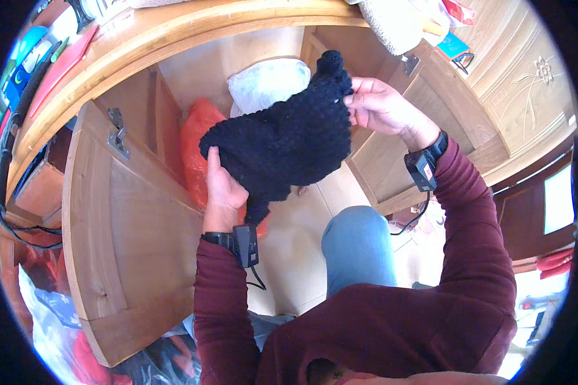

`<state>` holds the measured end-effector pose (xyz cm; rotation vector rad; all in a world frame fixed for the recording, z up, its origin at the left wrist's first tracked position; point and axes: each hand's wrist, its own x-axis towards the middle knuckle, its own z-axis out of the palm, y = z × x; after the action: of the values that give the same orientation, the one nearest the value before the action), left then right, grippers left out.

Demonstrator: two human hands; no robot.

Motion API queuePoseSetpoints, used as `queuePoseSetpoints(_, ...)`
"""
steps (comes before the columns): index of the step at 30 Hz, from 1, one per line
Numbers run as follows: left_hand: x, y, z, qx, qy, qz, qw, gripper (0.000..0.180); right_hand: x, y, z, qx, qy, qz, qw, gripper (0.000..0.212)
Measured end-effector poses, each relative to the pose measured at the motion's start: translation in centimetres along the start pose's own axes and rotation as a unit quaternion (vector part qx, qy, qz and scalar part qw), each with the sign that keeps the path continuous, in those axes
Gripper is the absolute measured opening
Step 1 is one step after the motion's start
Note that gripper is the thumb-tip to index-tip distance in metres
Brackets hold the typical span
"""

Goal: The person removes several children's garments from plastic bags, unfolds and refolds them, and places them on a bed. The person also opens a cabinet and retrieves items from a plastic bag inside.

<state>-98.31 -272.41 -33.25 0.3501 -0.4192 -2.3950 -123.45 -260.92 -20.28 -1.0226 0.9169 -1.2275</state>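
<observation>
A black, fluffy, knitted-looking piece of fabric (282, 144) is stretched between my two hands, in front of a wooden cabinet. My left hand (225, 186) grips its lower left side, with the thumb on top and the fingers hidden behind the cloth. At the upper right edge, my right hand (382, 109) pinches the fabric between thumb and fingers. One narrow end sticks up near the right hand, and another hangs down beside the left wrist. Whether it is a scarf or a garment I cannot tell.
Behind the cloth, a white plastic bag (266, 83) and an orange-red bag (202, 151) sit in the cabinet. Its left door (131, 244) and right door (424, 122) are swung outward. Assorted items crowd the wooden top (192, 25). More plastic bags (51, 314) lie at lower left.
</observation>
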Motion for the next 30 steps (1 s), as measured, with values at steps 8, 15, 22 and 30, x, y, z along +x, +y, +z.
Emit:
queuePoseSetpoints(8,-0.1,-1.5,1.7,0.278,0.045,0.089,0.955,0.046,1.7,0.6,2.9,-0.069,0.042,0.006,0.997,0.007)
queuePoseSetpoints(15,-1.4,-1.7,7.9,0.372,-0.029,0.143,0.917,0.029,3.6,2.0,5.1,-0.060,0.025,0.029,0.998,0.013)
queuePoseSetpoints(22,-1.9,-1.6,6.7,0.293,0.013,0.166,0.942,0.015,3.9,3.2,5.2,-0.095,0.006,0.060,0.994,0.018)
queuePoseSetpoints(30,-1.8,-1.7,6.2,0.220,-0.022,0.157,0.963,0.006,3.8,4.0,5.0,-0.273,0.000,0.027,0.962,0.011)
